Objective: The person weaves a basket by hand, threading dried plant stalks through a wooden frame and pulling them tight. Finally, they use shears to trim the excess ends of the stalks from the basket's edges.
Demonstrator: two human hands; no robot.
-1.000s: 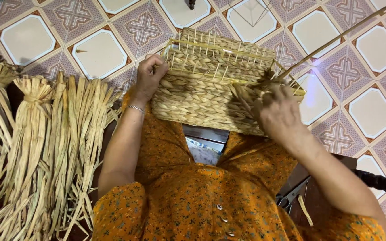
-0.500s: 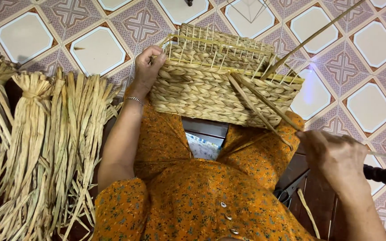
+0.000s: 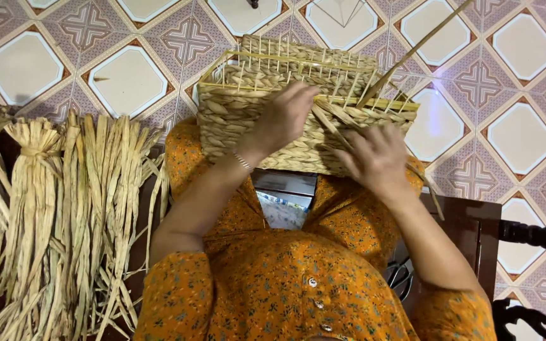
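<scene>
The tiled floor lies beyond the basket, which rests on the person's lap. Left of the basket, dried reed bundles stand (many, loosely tied). The left hand presses, fingers together, on the basket's near wall; the right hand, beside it, pinches a strand. Pulled too hard, that strand could snap, or the thin upright stakes could bend.

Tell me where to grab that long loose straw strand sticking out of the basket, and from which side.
Grip the long strand low, near where it leaves the woven basket rim, probably from the right. Its far end slants up and away over the floor tiles, unsupported. The right hand is already beside its base; the left hand rests on the rim.
</scene>
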